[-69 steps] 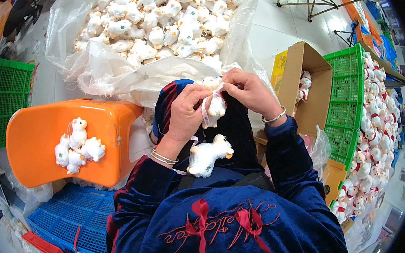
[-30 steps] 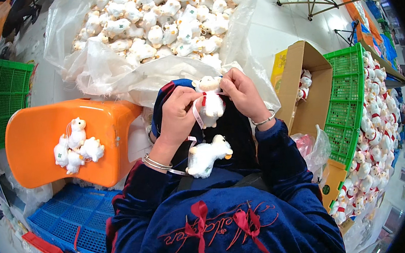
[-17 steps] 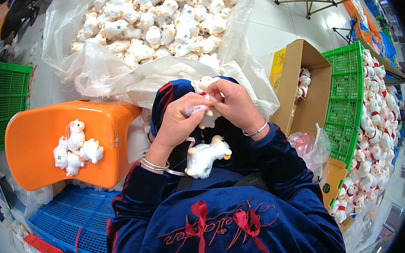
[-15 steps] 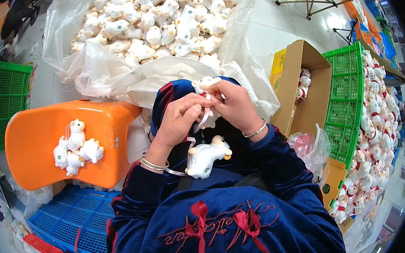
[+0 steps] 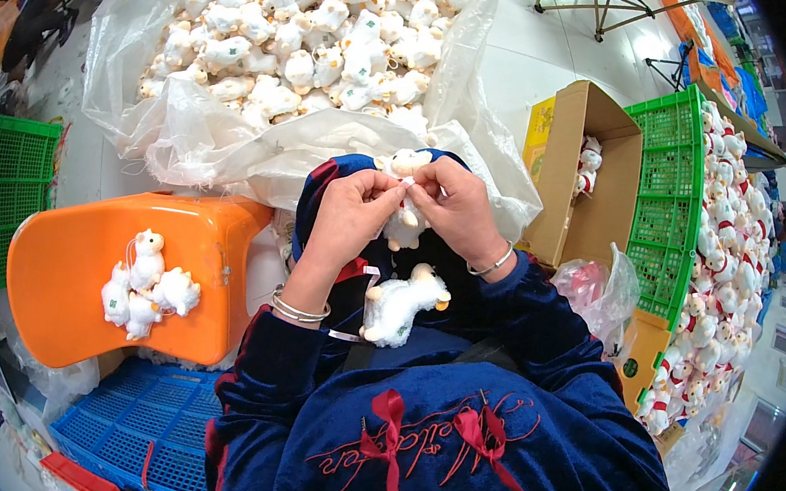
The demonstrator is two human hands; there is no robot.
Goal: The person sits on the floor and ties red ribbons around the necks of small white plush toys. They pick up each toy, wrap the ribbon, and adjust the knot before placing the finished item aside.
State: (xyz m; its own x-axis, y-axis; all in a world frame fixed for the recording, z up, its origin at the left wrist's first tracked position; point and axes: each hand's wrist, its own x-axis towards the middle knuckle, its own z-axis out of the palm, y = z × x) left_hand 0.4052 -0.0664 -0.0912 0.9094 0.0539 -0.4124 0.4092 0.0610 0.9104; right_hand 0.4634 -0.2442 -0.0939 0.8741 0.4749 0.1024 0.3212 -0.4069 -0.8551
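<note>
A small white plush animal (image 5: pixel 404 229) sits upright between my knees, its head (image 5: pixel 403 161) showing above my fingers. My left hand (image 5: pixel 360 212) and my right hand (image 5: pixel 451 202) meet at its neck. Both are closed in a pinch on a narrow ribbon there, mostly hidden by the fingertips; a bit of red shows. On my lap lies a second plush animal (image 5: pixel 404 306), on its side, with a green mark. Beside my left wrist a loose strip of ribbon (image 5: pixel 370 277) runs down, red and whitish.
A clear plastic sack (image 5: pixel 208 150) heaped with plush animals stands ahead. An orange stool (image 5: pixel 59 293) at left bears several more. Right are a cardboard box (image 5: pixel 601 202) with a toy inside and a green crate (image 5: pixel 663 186) beside many red-collared toys. A blue crate (image 5: pixel 141 420) stands lower left.
The hands have drawn together at the plush animal's neck, fingertips meeting. The whitish ribbon that hung between them no longer shows, and the toy's front is more visible.
</note>
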